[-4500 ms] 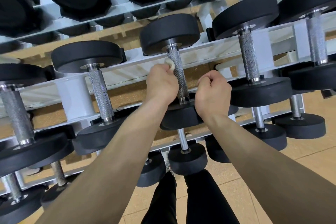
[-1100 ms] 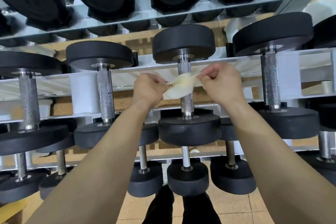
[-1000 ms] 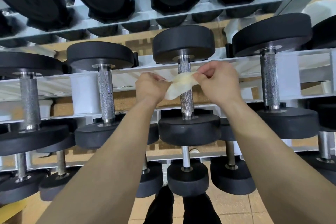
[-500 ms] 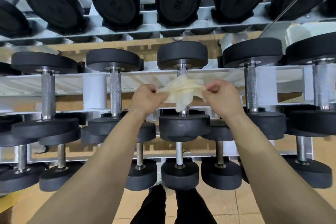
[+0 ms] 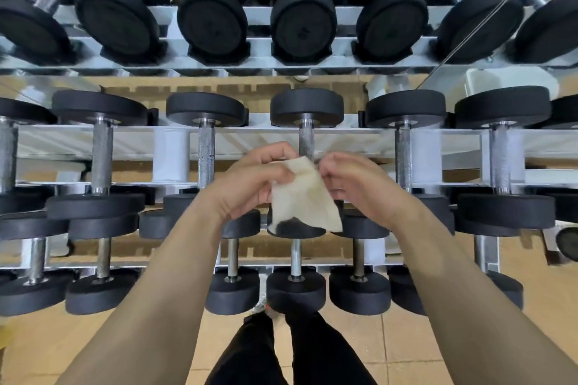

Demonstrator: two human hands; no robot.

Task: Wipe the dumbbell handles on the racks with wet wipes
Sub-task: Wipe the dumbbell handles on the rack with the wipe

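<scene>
A cream wet wipe (image 5: 305,197) hangs unfolded between my hands in front of the middle rack tier. My left hand (image 5: 253,181) pinches its upper left edge, and my right hand (image 5: 353,184) pinches its upper right corner. Just behind the wipe stands the middle dumbbell, whose knurled steel handle (image 5: 306,137) shows above my fingers; the wipe hangs clear of it. Neighbouring handles stand to the left (image 5: 206,153) and right (image 5: 403,156) on the same white rack (image 5: 250,141).
The top tier carries a row of large black dumbbells (image 5: 212,22) facing me. Smaller dumbbells (image 5: 295,287) sit on the bottom tier near the tan tiled floor (image 5: 406,341). My dark trouser legs (image 5: 281,350) stand close to the rack.
The wipe has come off the middle handle and been spread out; it now hangs lower as a flat sheet. My hands have drawn back toward me, and my view has tilted up.
</scene>
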